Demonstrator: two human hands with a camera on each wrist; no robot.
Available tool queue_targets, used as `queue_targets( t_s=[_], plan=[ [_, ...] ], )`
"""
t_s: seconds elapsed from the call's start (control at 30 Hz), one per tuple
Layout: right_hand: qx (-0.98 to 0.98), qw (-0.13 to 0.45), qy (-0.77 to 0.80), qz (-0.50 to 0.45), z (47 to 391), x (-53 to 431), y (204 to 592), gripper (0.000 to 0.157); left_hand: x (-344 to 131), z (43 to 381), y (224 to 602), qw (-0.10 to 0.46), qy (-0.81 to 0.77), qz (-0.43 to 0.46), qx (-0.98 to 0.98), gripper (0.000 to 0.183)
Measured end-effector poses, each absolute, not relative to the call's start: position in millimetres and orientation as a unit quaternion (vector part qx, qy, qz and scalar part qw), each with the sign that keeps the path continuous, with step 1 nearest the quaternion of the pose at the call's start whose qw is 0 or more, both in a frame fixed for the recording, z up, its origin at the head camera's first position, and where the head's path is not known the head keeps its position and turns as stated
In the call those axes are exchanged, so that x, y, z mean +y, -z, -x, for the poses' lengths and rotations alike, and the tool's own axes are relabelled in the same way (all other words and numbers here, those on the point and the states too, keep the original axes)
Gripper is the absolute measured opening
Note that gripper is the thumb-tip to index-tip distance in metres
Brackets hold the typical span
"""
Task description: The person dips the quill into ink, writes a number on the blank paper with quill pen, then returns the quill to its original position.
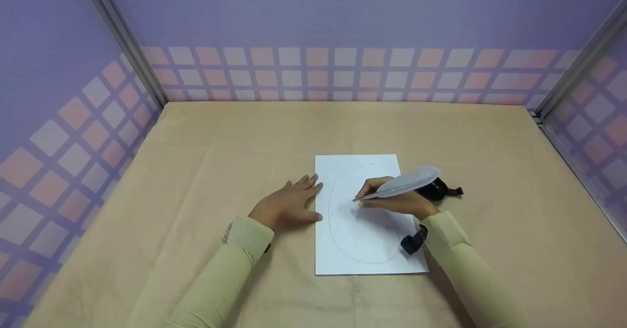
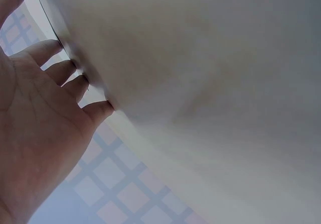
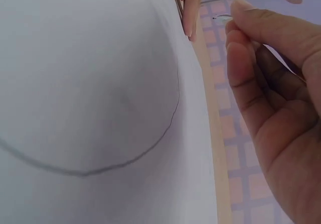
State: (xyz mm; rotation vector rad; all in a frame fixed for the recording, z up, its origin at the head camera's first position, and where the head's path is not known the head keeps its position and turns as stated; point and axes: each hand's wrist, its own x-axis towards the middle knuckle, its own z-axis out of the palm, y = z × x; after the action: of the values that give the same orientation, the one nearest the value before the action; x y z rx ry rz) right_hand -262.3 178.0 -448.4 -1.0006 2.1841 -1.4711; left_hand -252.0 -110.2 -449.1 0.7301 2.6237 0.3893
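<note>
A white sheet of paper (image 1: 325,264) lies on the cloth-covered table, bearing a thin dark curved line that sweeps down its left side and round the bottom. My right hand (image 1: 399,203) is over the sheet and pinches a white feather pen (image 1: 411,179) between thumb and fingers, its tip pointing left near the paper. In the right wrist view, the curve shows large. My left hand (image 1: 289,204) rests on the table with spread fingers, the fingertips at the paper's left edge; the left wrist view shows those fingers (image 2: 62,72) straight against that edge.
A black object (image 1: 433,190), partly hidden by the feather and right hand, lies just right of the paper; its kind cannot be told. Tiled-pattern walls (image 1: 318,68) stand behind and at both sides of the table (image 1: 245,137).
</note>
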Motion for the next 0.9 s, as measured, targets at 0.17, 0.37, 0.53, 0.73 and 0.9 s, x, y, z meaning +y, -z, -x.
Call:
queue_targets(
  t_s=[0.17,0.37,0.53,0.73,0.9],
  plan=[
    [0.772,0.153,0.526,0.323,254.5,182.3,438.9,0.018,-110.2,252.6,447.4,0.198,-0.141,-0.260,0.935,0.082],
    [0.775,0.141,0.540,0.296,248.7,190.5,429.6,0.021,-110.2,254.2,447.2,0.200,-0.134,-0.268,0.933,0.084],
    [0.770,0.095,0.548,0.314,250.4,202.5,435.2,0.019,-110.3,254.9,449.0,0.197,-0.132,-0.264,0.935,0.084],
    [0.786,0.043,0.538,0.301,251.1,216.7,441.7,0.020,-110.7,255.2,450.6,0.192,-0.130,-0.266,0.936,0.083],
    [0.793,0.020,0.530,0.301,254.1,227.6,445.8,0.017,-110.8,255.6,450.7,0.194,-0.129,-0.266,0.935,0.083]
  ],
)
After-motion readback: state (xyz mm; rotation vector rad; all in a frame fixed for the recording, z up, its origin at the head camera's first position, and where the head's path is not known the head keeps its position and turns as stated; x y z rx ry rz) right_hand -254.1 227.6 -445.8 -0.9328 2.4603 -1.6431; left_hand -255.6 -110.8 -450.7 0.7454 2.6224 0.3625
